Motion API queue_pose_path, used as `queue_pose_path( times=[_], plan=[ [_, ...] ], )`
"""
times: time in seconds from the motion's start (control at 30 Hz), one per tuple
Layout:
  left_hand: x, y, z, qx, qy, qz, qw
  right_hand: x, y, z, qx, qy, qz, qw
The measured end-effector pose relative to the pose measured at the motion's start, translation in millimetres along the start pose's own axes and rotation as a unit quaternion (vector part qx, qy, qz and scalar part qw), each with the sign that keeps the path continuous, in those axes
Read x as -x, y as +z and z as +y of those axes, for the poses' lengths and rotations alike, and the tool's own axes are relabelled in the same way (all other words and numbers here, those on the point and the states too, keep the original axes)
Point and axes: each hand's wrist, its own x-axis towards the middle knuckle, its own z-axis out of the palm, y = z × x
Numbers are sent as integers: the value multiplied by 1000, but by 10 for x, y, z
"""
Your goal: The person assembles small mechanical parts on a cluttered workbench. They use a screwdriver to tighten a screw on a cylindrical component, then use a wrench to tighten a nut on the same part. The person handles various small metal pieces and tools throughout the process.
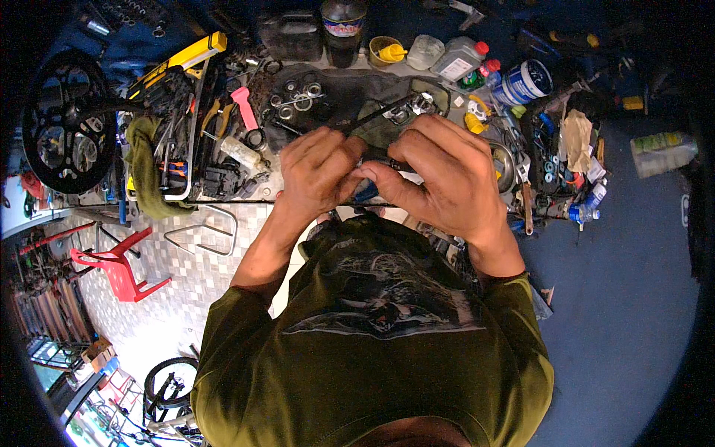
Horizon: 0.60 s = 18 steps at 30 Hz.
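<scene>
My left hand (320, 167) and my right hand (450, 175) meet over the near edge of a cluttered workbench. Their fingers are curled and the thumbs nearly touch. Between them is a small dark part (386, 162), mostly covered by the fingers, so its kind is hidden. Just beyond, a dark mat (346, 82) lies on the bench. On it, metal rings and round fittings (298, 97) sit past my left hand, and a shiny metal part (417, 108) lies past my right fingers.
Along the back stand a dark jug (292, 37), a dark bottle (342, 37) and a white-blue tub (525, 80). Pliers (218, 118) and a pink-handled tool (244, 108) lie leftward. A green cloth (149, 175) hangs over the edge; a red chair (119, 264) stands behind.
</scene>
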Motion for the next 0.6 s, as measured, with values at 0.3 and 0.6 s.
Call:
queue_pose_path(
  times=[0.3, 0.6],
  plan=[
    [-42, -50, 21, -3, -15, -22, 1000, 8, -75, 82, -57, -38, -29, 997],
    [-4, 10, -15, 46, -10, 1, 999, -19, -59, 17, -13, 40, -15, 999]
  ],
)
